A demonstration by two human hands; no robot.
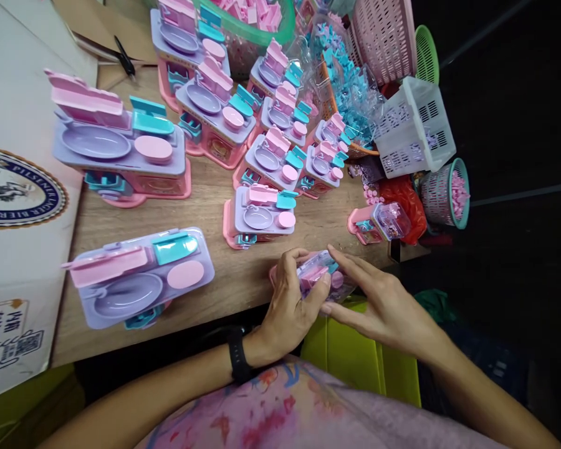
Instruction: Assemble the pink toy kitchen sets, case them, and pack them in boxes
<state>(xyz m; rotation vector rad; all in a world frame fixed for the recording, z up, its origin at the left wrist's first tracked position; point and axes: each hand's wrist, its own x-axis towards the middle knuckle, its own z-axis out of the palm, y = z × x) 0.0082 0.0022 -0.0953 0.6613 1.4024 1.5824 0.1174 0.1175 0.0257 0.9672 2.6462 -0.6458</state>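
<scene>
Ten or so finished toy kitchen sinks (262, 215) stand in loose rows on the wooden table (215, 187), each with a lilac top, a pink base, an oval basin, a round pink disc and a teal tap piece. One more toy sink (138, 277) lies tipped toward the near table edge, well to the left of the hands. A half-built pink base with a clear box (378, 226) on it sits just beyond the right hand, near a red bag (404, 199). Behind the rows, a white lattice basket (416, 128), a pink basket (386, 37), a green basket (427, 53) and a small teal-rimmed basket of pink parts (446, 193) crowd the far right corner, together with a clear bag of teal pieces (350, 81). A white cardboard box with a round printed seal (14, 187) fills the left side, and black scissors (124, 57) lie at the far left.

Both hands meet at the near table edge on one small toy piece (320, 277), clear lilac plastic with pink parts. The left hand (290, 305), with a black wristband (237, 355), curls round it from the left, thumb on top, fingers wrapped behind. The right hand (378, 302) lies nearly flat, its fingers stretched out and resting on the piece's top right side. Most of the piece is hidden by the fingers, so its exact shape cannot be told. All the toys look like smooth, glossy moulded plastic; the table shows a matt wood grain.
</scene>
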